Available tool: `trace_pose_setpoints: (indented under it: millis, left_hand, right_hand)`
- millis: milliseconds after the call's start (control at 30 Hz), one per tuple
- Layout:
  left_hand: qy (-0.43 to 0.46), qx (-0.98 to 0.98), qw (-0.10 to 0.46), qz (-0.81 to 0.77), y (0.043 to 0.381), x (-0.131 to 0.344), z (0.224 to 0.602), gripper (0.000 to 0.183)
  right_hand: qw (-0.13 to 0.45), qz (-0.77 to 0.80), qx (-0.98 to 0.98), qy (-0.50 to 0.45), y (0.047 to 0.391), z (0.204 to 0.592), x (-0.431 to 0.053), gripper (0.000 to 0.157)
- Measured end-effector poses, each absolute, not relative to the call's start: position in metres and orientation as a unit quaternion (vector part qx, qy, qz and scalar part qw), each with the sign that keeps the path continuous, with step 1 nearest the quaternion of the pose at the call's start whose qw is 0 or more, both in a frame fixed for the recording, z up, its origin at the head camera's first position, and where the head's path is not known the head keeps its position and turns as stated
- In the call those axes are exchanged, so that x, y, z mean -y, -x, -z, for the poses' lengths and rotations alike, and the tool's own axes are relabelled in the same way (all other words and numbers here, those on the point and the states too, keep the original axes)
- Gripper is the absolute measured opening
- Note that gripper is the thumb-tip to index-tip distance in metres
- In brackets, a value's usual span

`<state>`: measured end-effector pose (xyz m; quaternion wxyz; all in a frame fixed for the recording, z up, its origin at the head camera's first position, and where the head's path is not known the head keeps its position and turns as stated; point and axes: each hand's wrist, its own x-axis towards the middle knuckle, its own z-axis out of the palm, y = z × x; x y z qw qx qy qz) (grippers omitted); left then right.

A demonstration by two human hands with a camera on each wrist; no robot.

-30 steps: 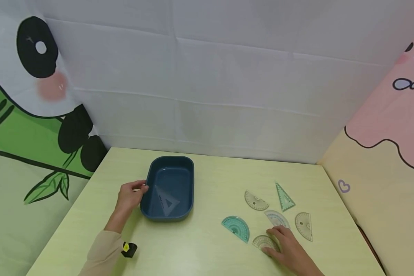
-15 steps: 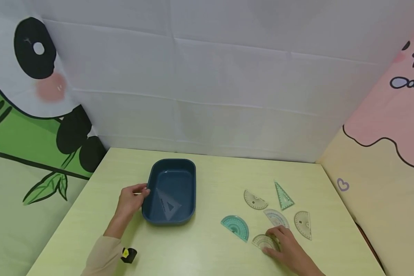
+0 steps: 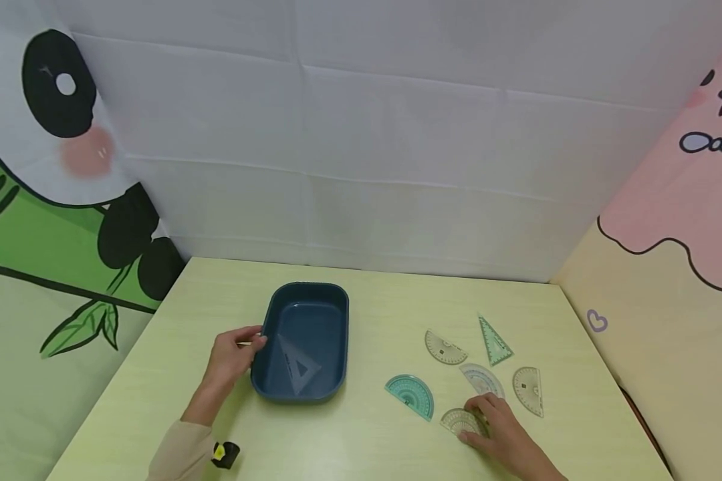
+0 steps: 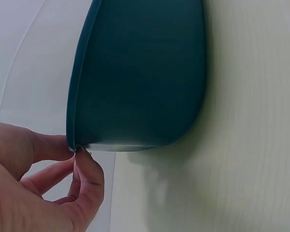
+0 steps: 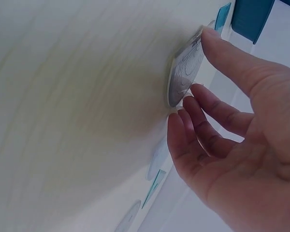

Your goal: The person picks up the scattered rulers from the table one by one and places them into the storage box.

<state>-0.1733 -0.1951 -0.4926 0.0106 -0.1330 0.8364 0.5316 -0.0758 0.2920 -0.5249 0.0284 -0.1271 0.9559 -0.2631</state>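
Observation:
My left hand [image 3: 227,361] pinches the left rim of a dark blue tray [image 3: 335,321], thumb and fingers at its edge. In the left wrist view the tray wall [image 4: 140,72] stands beside the pinching hand [image 4: 34,183]. A clear set square [image 3: 299,366] lies inside the tray. My right hand [image 3: 502,434] is over a clear protractor [image 3: 459,421] at the table's front right. The right wrist view shows this protractor [image 5: 185,70] held between the thumb and fingertips of the hand [image 5: 241,116], partly hidden in the head view.
Around the right hand lie a teal protractor [image 3: 410,397], a bluish clear protractor [image 3: 480,378], two more clear protractors [image 3: 445,349] and a green set square [image 3: 495,342]. A small black object with a yellow mark [image 3: 225,455] is beside the left sleeve. Cloth walls enclose the table.
The tray has slid toward me and slightly right, with my left hand on its rim and the set square inside. My right hand has stayed at the same protractor.

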Motion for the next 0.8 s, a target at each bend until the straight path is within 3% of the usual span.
trace_pose_setpoints:
  millis: [800]
  left_hand:
    - [0.101, -0.846, -0.013, -0.524, 0.152, 0.179, 0.493, 0.036]
  right_hand:
    - [0.053, 0.299, -0.946, 0.116, 0.079, 0.525, -0.292, 0.044]
